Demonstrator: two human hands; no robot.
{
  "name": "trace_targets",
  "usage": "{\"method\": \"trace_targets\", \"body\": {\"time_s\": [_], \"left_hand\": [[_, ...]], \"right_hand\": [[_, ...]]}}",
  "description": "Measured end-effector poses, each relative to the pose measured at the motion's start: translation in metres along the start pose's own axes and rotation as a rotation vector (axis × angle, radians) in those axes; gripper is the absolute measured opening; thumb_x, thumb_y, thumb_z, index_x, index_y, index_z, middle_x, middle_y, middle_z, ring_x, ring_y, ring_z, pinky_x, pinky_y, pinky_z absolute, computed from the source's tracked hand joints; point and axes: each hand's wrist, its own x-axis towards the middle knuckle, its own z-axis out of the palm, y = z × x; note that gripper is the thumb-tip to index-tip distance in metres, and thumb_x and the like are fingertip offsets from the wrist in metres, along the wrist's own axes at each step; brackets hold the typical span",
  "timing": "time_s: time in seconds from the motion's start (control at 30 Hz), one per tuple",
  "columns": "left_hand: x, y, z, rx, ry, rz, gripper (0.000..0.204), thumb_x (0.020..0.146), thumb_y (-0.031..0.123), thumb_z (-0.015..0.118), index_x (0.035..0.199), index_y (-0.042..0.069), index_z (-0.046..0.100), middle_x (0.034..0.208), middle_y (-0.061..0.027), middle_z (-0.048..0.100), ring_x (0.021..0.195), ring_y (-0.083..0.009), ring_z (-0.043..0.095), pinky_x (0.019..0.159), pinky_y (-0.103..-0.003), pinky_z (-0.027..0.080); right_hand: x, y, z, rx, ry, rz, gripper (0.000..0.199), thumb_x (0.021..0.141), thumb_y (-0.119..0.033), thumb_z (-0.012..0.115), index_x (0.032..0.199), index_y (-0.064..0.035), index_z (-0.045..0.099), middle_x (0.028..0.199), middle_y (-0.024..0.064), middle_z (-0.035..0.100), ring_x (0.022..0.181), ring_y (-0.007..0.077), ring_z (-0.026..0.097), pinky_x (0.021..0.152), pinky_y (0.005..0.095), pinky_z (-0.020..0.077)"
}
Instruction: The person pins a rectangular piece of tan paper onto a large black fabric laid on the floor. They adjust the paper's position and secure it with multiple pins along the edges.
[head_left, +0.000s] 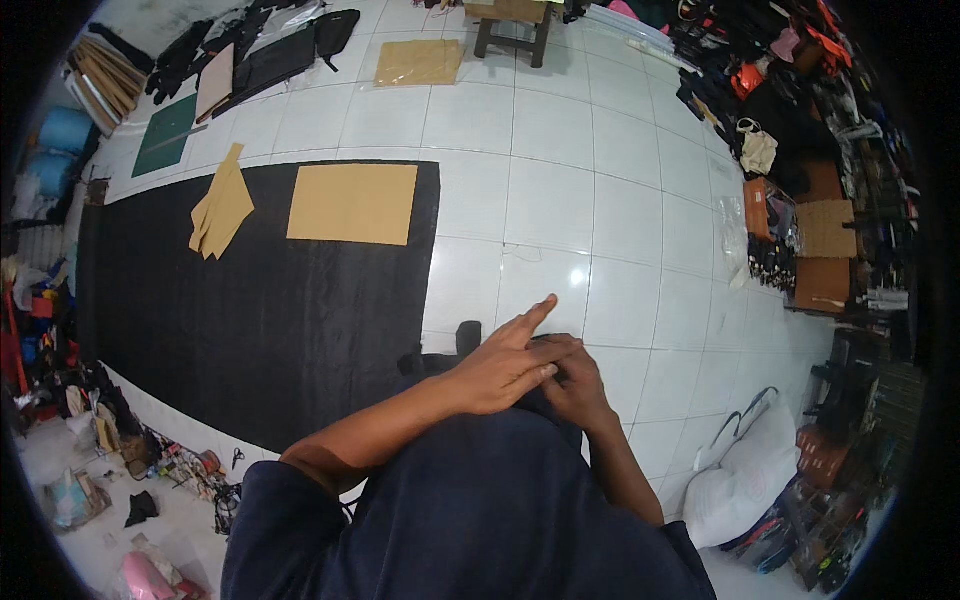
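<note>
My left hand point(507, 362) is over my lap, its fingers stretched out and one pointing up and away. It appears to hold nothing. My right hand point(580, 385) meets it from the right, with fingers bent in against the left hand's fingertips. Whatever the right fingers close on, if anything, is hidden between the hands. Left of them a large black sheet of material point(250, 330) lies flat on the floor. On its far part rest a tan rectangular card point(353, 204) and several tan cut pattern pieces point(224, 212), overlapping like a fan.
White floor tiles point(620, 210) extend ahead and right. Beyond the sheet lie a green cutting mat point(165, 136) and a plastic-wrapped tan pack point(418, 63), near a wooden stool point(508, 12). A stuffed white sack point(745, 480) and cardboard boxes point(825, 230) stand at right; scissors point(237, 457) lie lower left.
</note>
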Motion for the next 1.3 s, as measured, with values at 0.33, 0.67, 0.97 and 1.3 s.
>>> {"method": "trace_targets", "body": {"time_s": [0.33, 0.67, 0.97, 1.3], "left_hand": [[0.181, -0.071, -0.132, -0.125, 0.45, -0.188, 0.046, 0.104, 0.026, 0.055, 0.145, 0.007, 0.054, 0.159, -0.0265, 0.031, 0.146, -0.0429, 0.036, 0.119, -0.046, 0.032], [0.222, -0.137, -0.261, -0.031, 1.014, -0.659, 0.041, 0.098, 0.031, 0.067, 0.129, 0.005, 0.063, 0.136, -0.019, 0.057, 0.127, -0.0368, 0.056, 0.104, -0.045, 0.047], [0.209, -0.23, -0.42, -0.199, 1.154, -0.858, 0.044, 0.097, 0.032, 0.069, 0.129, 0.003, 0.063, 0.128, -0.0184, 0.065, 0.116, -0.0316, 0.065, 0.099, -0.041, 0.051], [0.132, -0.38, -0.284, -0.665, 1.691, -1.654, 0.048, 0.091, 0.035, 0.069, 0.114, -0.007, 0.069, 0.111, -0.0234, 0.072, 0.106, -0.0318, 0.069, 0.095, -0.04, 0.051]], "right_hand": [[0.282, 0.037, -0.139, -0.044, -0.242, -0.12, 0.021, 0.09, -0.011, 0.074, 0.11, -0.0052, 0.072, 0.11, 0.014, 0.068, 0.101, 0.0316, 0.067, 0.086, 0.0404, 0.0548], [0.605, 0.046, -0.2, -0.202, -0.318, -0.378, 0.011, 0.098, -0.012, 0.068, 0.106, -0.005, 0.071, 0.097, 0.0094, 0.07, 0.082, 0.0216, 0.067, 0.069, 0.032, 0.0539], [0.756, 0.088, -0.195, -0.268, -0.453, -0.092, 0.027, 0.107, -0.021, 0.052, 0.118, -0.0015, 0.068, 0.107, 0.0154, 0.072, 0.093, 0.0261, 0.07, 0.083, 0.0361, 0.0545], [1.007, 0.084, -0.143, -0.349, -0.731, -0.293, 0.03, 0.108, -0.026, 0.046, 0.109, -0.0011, 0.062, 0.095, 0.0186, 0.068, 0.088, 0.0337, 0.067, 0.081, 0.043, 0.0518]]}}
